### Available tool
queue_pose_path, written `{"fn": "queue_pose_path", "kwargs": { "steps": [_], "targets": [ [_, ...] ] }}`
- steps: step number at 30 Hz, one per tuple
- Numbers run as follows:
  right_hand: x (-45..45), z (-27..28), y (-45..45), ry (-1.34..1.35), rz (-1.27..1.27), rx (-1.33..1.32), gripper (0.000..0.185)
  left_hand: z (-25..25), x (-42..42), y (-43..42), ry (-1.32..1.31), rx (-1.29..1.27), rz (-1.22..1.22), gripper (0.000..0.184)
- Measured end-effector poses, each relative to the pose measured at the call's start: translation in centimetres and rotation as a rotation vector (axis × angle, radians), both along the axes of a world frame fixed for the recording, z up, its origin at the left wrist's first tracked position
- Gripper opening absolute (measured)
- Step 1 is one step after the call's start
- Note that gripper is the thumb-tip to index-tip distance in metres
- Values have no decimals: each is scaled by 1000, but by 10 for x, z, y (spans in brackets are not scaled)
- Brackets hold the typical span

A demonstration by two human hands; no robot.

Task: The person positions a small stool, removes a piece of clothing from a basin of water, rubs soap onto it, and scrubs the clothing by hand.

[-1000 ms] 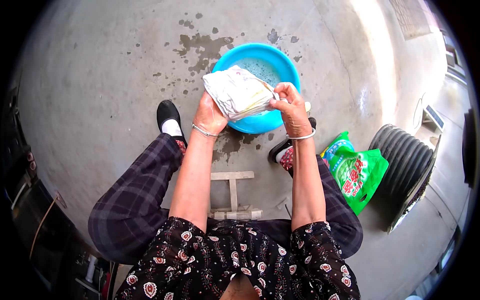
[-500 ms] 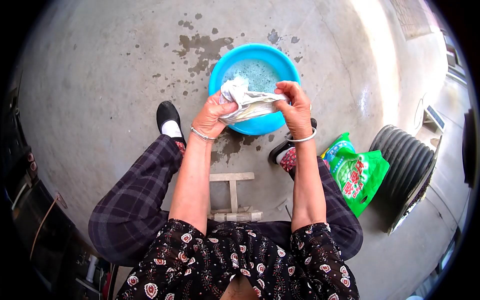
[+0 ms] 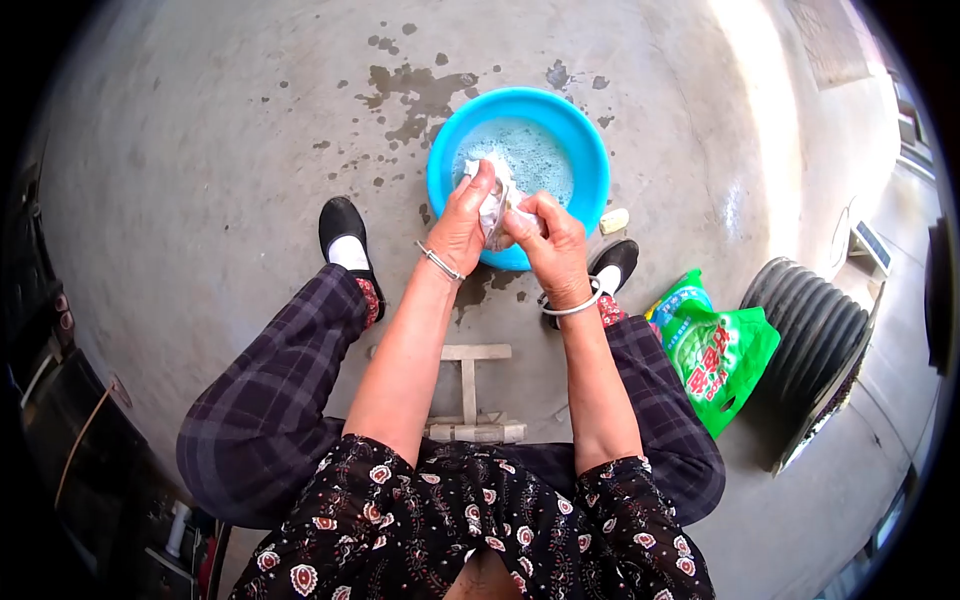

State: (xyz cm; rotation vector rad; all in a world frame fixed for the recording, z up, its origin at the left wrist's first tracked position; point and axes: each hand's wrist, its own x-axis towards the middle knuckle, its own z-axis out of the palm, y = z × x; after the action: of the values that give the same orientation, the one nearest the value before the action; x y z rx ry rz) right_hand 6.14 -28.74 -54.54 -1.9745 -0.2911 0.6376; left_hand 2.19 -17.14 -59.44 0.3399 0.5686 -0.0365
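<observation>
A crumpled white cloth [image 3: 497, 208] is bunched between both hands over the near part of a blue basin [image 3: 598, 170]. My left hand [image 3: 459, 225] is closed on its left side, thumb pointing up and away from me. On the other side, my right hand [image 3: 556, 252] pinches the cloth with bent fingers. The two hands are close together, and they hide part of the fabric. Soapy, bubbly water [image 3: 530, 150] fills the basin. Just right of the basin, a pale yellow bar [image 3: 614, 221], which looks like soap, lies on the floor.
A green plastic packet [image 3: 718, 355] lies right of my knee, beside a black ribbed coil [image 3: 810, 312]. Between my legs is a wooden frame [image 3: 468, 388]. Wet patches [image 3: 420, 92] mark the concrete behind the basin. Dark shoes [image 3: 345, 235] stand either side.
My hands have drawn together, and the cloth that was stretched between them is now bunched up. The pale bar beside the basin has come into sight.
</observation>
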Motion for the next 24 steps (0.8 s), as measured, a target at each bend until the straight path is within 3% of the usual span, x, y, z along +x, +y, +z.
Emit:
{"fn": "queue_pose_path", "kwargs": {
  "steps": [3,6,7,10,12,14,16,18,20,22,24],
  "targets": [
    [-32,8,37,-625,186,-162,24,1,1,-6,157,76,73,26],
    [-19,-12,48,-742,-77,-275,26,-11,-5,-17,64,-28,192,19],
    [3,-24,40,-456,-272,-303,29,20,1,-23,105,177,168,18],
    [17,-32,28,-441,-337,-224,30,23,10,-28,108,170,140,18],
    [-23,-1,46,-628,-139,-212,28,-9,2,-14,49,197,36,26],
    [-39,-6,49,-609,-65,-130,35,1,-7,-11,94,314,23,34],
    [-12,-29,44,-510,-246,-196,34,14,-3,-24,211,366,87,36],
    [20,-33,27,-300,-276,-272,31,23,6,-33,118,313,102,38],
    [-21,0,44,-633,-119,-184,29,0,1,-17,86,156,33,38],
    [-39,-13,42,-554,-80,-126,30,-11,-5,-12,88,159,44,40],
    [-7,-23,39,-312,-335,-80,30,3,-1,-32,210,341,50,38]
  ]
}}
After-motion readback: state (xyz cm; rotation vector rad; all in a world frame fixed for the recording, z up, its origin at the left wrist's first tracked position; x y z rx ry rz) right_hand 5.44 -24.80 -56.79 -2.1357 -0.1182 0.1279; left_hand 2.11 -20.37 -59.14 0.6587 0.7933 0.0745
